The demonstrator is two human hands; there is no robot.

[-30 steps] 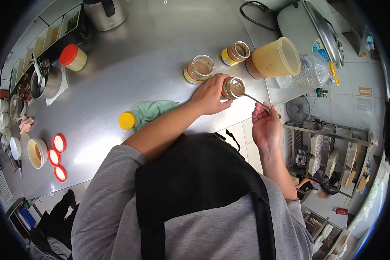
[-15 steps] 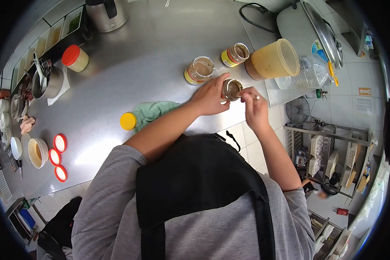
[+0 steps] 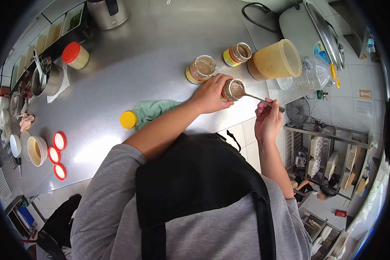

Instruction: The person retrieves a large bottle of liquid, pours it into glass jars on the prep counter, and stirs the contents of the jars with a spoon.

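A: Hands first. State of each grip?

B: The left hand [image 3: 210, 94] is closed round a small glass jar [image 3: 236, 88]. The right hand [image 3: 268, 123] is closed on the handle of a metal utensil [image 3: 256, 99], probably a spoon.

A: Jar position?

B: Between the hands, near the front edge of the worktop [image 3: 138, 56]. Mouth open, inside smeared brown. Base hidden; cannot tell whether it rests on the steel.

A: Utensil tip?

B: Inside the jar, out of sight. Handle slants out over the rim.

A: Step in hand?

B: Judgement: working the contents, left side bracing, right side moving the tool. Stirring or scraping; cannot separate the two.

A: What does the next move call for?

B: Judgement: a firm brace on the glass, and the handle steered clear of the rim so nothing tips.

A: Farther out?

B: A green cloth [image 3: 154, 112] lies to the left, a yellow lid [image 3: 128, 120] against it. Beyond the hands, two open jars [image 3: 203, 67] with similar brown contents, standing apart. Next, a translucent tub [image 3: 271, 60]. Toward the far side, a steel kettle [image 3: 108, 15].
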